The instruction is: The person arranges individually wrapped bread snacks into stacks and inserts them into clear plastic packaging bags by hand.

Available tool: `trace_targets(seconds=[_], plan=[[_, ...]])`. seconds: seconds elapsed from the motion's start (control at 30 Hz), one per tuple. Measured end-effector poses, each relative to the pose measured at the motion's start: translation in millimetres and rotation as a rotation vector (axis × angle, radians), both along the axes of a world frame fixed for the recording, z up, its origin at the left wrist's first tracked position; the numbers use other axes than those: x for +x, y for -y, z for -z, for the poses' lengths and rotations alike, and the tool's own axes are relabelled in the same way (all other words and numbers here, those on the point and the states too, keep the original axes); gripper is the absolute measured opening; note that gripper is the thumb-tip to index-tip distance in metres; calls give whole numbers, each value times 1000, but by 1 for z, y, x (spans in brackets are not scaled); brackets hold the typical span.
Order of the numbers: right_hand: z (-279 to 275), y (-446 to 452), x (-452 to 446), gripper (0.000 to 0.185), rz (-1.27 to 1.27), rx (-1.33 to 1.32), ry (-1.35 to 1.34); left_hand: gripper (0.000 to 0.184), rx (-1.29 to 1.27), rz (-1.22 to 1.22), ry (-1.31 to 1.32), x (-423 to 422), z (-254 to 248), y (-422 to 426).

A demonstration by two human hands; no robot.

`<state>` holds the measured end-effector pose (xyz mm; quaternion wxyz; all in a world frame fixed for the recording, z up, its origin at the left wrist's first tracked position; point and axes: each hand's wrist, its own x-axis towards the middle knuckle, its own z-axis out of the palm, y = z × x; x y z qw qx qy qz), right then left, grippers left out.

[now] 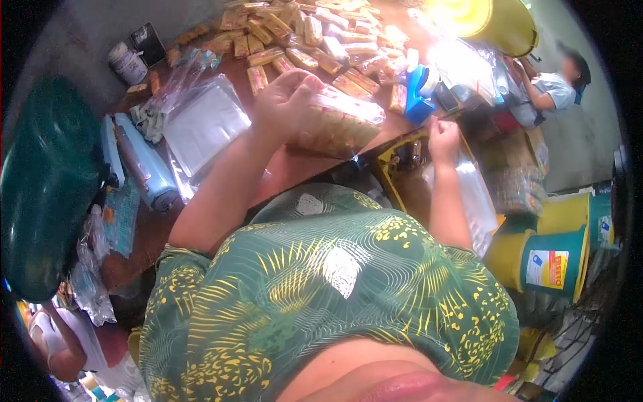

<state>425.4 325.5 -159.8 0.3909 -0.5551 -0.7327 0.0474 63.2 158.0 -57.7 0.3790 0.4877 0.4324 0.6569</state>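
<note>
My left hand grips the top of a clear plastic bag packed with several yellowish wrapped bars, held above the table edge. To the right, my right hand is closed with fingertips pinched together; whatever is between them is too small to make out. Just beyond it stands a blue tape dispenser, with a dark phone beside it. Many loose yellow-wrapped bars lie heaped across the far part of the table. Left of my left forearm rests a stack of clear plastic bags.
An open drawer sits below my right hand, plastic sheets beside it. Yellow-green buckets stand at right, a large yellow tub at the back. A dark green bulging object fills the left. Other people are at right and lower left.
</note>
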Motion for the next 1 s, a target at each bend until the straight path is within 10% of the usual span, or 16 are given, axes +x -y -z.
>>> trace_targets(seconds=[0.13,0.27,0.47,0.6,0.8,0.83,0.93,1.0], plan=[[-135,27,-63,32,-590,-444,-179,24,-9,15,2,0,3,-2],[-219,77,-155,35,-1191,-41,164,20,-28,-1,-7,3,0,-2],[-232,82,-220,64,-902,-580,864,18,34,-78,25,4,7,5],[-137,22,-198,71,-920,-1054,313,18,-25,-99,-139,4,2,11],[-160,41,-166,50,-1059,-516,93,26,261,-191,-550,-11,59,3],[-186,69,-154,57,-1030,-747,-178,27,244,-162,-547,-3,68,4],[-168,113,-149,48,-880,84,355,34,-33,90,-191,24,81,9],[-141,116,-145,57,-690,170,420,39,-190,293,135,30,87,7]])
